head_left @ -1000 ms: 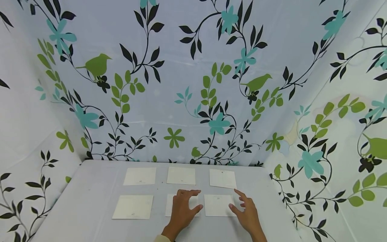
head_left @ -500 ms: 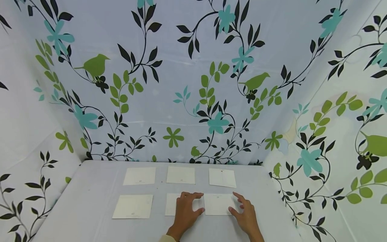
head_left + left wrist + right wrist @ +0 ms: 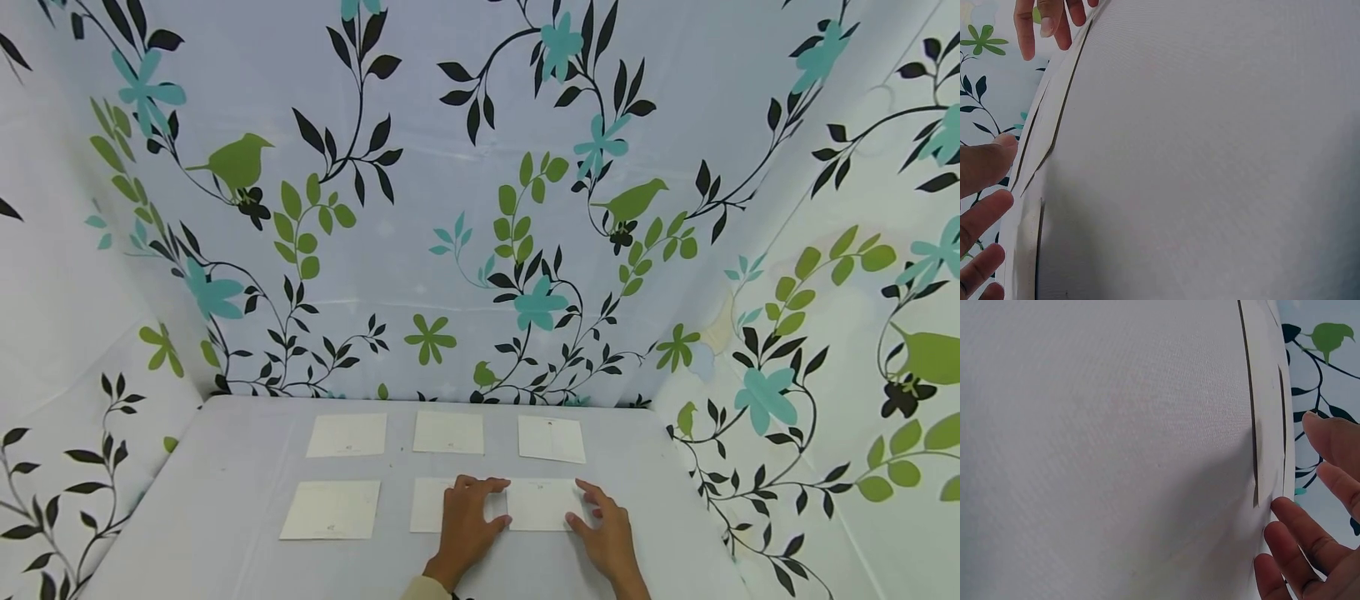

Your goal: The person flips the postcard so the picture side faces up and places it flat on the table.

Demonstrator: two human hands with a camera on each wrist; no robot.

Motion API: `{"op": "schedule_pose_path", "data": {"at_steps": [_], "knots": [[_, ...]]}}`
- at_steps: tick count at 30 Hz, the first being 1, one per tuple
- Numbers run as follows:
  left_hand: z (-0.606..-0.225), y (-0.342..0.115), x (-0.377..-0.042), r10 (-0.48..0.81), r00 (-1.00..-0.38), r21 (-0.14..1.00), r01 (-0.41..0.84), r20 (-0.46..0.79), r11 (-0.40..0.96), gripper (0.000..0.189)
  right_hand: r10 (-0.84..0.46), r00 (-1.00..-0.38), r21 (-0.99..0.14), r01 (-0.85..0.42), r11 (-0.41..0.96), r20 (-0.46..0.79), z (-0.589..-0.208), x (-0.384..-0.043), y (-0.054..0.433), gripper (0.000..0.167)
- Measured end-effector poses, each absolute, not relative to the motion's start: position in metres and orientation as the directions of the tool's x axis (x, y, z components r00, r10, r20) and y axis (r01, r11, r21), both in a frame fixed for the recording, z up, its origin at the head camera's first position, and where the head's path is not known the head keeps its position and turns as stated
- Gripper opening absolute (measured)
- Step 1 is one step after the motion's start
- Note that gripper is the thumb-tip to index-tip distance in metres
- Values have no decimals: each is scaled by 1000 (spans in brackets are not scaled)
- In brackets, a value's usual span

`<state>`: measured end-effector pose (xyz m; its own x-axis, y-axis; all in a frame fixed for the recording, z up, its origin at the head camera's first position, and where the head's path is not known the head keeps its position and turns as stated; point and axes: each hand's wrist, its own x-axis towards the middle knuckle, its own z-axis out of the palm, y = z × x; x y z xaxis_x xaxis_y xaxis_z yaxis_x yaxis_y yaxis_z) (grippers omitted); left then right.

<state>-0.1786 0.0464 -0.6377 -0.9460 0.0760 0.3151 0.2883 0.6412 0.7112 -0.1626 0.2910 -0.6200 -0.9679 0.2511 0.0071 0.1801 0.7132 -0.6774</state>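
Observation:
A pale rectangular card (image 3: 542, 506) lies flat at the right of the front row in the head view. My left hand (image 3: 467, 525) is at its left edge, thumb and forefinger apart, and partly covers the front middle card (image 3: 429, 504). At the right edge is my right hand (image 3: 606, 533), with thumb and forefinger spread likewise. Whether the fingertips touch the card is hard to tell. In the right wrist view the right hand's fingers (image 3: 1300, 528) are loosely spread beside the card (image 3: 1264, 419). Loose fingers (image 3: 985, 215) of the left hand show in the left wrist view.
The front left card (image 3: 330, 510) lies apart from the others. Behind stand three more cards in a row: left (image 3: 347, 435), middle (image 3: 448, 432) and right (image 3: 551, 438). A white table (image 3: 217, 500) carries them, with patterned cloth (image 3: 420, 250) hanging behind and beside.
My left hand has moved right, from over the front middle card to the left edge of the front right card. The right hand has barely moved. The cards lie as before.

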Motion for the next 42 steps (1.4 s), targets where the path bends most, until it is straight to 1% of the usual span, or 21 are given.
{"op": "schedule_pose_path", "data": {"at_steps": [7, 18, 27, 34, 42], "knots": [[-643, 47, -180, 82, -937, 660, 300, 341, 689, 54, 258, -966, -674, 176, 718, 23, -621, -162, 286, 61], [-647, 47, -181, 98, -921, 617, 328, 377, 715, 54, 280, -960, -672, 194, 715, 21, -625, -166, 282, 47], [-649, 48, -179, 117, -914, 579, 340, 387, 741, 49, 340, -940, -736, 245, 631, -22, -620, -168, 287, 41], [-650, 49, -179, 117, -914, 587, 342, 388, 734, 46, 366, -930, -768, 267, 583, -45, -620, -173, 291, 36], [-651, 49, -177, 101, -880, 547, 375, 464, 748, 49, 372, -921, -804, 308, 509, -117, -618, -177, 293, 22]]}}
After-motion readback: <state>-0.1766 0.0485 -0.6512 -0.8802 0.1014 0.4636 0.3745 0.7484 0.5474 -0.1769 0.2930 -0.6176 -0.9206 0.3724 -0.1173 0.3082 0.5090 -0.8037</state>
